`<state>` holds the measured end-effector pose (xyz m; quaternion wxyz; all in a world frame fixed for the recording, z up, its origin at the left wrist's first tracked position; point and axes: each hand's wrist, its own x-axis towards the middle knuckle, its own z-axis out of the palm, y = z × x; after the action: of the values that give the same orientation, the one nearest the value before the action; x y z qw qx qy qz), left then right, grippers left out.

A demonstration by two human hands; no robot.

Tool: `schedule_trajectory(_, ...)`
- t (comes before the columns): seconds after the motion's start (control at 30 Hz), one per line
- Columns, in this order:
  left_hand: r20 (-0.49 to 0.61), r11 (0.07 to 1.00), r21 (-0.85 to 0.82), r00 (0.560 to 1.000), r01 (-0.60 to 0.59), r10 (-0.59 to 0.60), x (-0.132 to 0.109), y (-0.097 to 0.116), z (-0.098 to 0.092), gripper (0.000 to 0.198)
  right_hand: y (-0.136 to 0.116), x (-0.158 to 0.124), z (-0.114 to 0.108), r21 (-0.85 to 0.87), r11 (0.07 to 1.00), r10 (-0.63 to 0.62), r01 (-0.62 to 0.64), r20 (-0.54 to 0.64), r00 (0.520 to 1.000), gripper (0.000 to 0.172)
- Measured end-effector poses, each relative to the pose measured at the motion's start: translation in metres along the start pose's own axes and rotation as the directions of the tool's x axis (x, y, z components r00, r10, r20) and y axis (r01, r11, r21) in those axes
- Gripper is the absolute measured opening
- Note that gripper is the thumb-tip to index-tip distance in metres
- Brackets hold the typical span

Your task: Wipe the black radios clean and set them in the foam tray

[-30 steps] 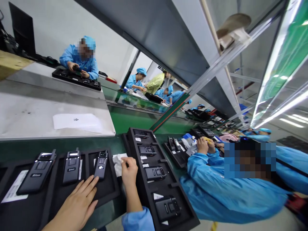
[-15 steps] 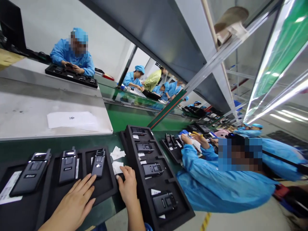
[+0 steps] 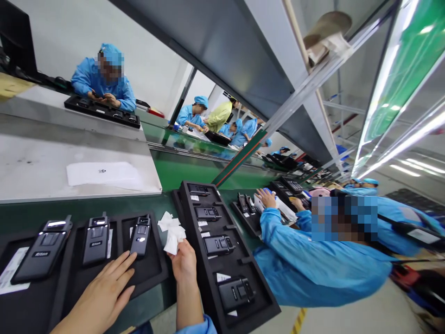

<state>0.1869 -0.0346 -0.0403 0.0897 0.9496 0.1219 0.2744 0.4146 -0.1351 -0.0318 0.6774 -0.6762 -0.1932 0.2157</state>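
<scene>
My left hand [image 3: 104, 292] lies with fingers spread at the front of a black foam tray [image 3: 116, 271], its fingertips at the lower end of a small black handset [image 3: 141, 235]. Two more black handsets, one in the middle [image 3: 96, 240] and a larger one [image 3: 42, 250], lie farther left in foam slots. Between this tray and a second foam tray [image 3: 259, 283], my right hand [image 3: 184, 262] pinches a crumpled white cloth [image 3: 174, 240]. Another white piece [image 3: 167, 221] touches it from behind. Several black handsets fill the second tray.
White paper sheets [image 3: 102, 174] lie on a grey metal surface [image 3: 69, 139] behind the trays. A person in blue [image 3: 313, 273] works close on the right beside another tray [image 3: 246, 211]. A green post [image 3: 239, 157] rises behind the second tray. Other people sit farther back.
My right hand has turned and now shows the white cloth between its fingertips. My left hand has shifted slightly left and down. The person on the right has moved their hands.
</scene>
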Motion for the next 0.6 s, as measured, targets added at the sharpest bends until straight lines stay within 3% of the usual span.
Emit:
schedule_trajectory(0.07, 0.011, 1.0, -0.024, 1.0, 0.018, -0.018, 0.0, 0.0, 0.0, 0.027, -0.008, -0.01, 0.006, 0.146, 0.986, 0.073, -0.079, 0.049, 0.996, 0.037)
schedule_trajectory(0.17, 0.007, 0.992, -0.104, 0.998, 0.064, -0.064, 0.0, 0.0, 0.0, 0.028, -0.022, -0.026, 0.017, 0.395, 0.894, 0.173, -0.212, 0.133, 0.976, 0.032)
schedule_trajectory(0.3, -0.019, 0.896, -0.368, 0.962, 0.246, -0.272, 0.004, -0.002, -0.012, 0.03, -0.039, -0.046, 0.034, 0.52, 0.791, 0.212, -0.323, 0.263, 0.941, 0.031)
schedule_trajectory(0.4, 0.015, 0.716, -0.585, 0.887, 0.382, -0.461, 0.009, 0.002, -0.03, 0.032, -0.046, -0.062, 0.048, 0.506, 0.765, 0.223, -0.399, 0.373, 0.901, 0.031)
schedule_trajectory(0.53, 0.172, 0.435, -0.779, 0.821, 0.452, -0.544, 0.018, 0.014, -0.052, 0.044, -0.049, -0.083, 0.067, 0.439, 0.767, 0.241, -0.467, 0.477, 0.845, 0.027)
schedule_trajectory(0.6, 0.269, 0.244, -0.841, 0.765, 0.482, -0.585, 0.021, 0.017, -0.059, 0.042, -0.048, -0.092, 0.075, 0.413, 0.772, 0.246, -0.484, 0.508, 0.825, 0.023)
